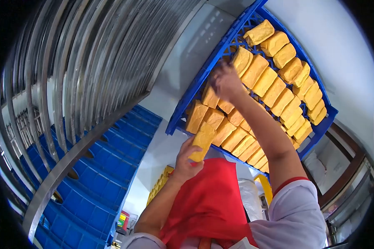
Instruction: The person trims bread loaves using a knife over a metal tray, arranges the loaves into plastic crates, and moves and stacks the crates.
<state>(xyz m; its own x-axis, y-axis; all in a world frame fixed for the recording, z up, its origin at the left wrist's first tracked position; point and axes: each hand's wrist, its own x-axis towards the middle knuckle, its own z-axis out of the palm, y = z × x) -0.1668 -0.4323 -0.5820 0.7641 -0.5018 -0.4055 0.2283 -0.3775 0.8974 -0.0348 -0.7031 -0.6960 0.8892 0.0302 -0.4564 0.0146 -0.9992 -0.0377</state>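
Observation:
A yellow loaf (204,141) is gripped in my left hand (186,162), just outside the near edge of a blue crate (189,90). Rows of similar yellow loaves (265,82) lie side by side in the crate. My right hand (227,81) reaches over the crate's left part, beside the loaves. Motion blurs its fingers, so whether they hold anything cannot be made out. My right forearm crosses above the middle rows and hides part of them.
Curved metal rails (77,70) of a rack fill the left side. Below them are blue stacked crates (87,182). A yellow crate (160,184) stands low behind my left arm. A brown frame (340,182) is at the lower right.

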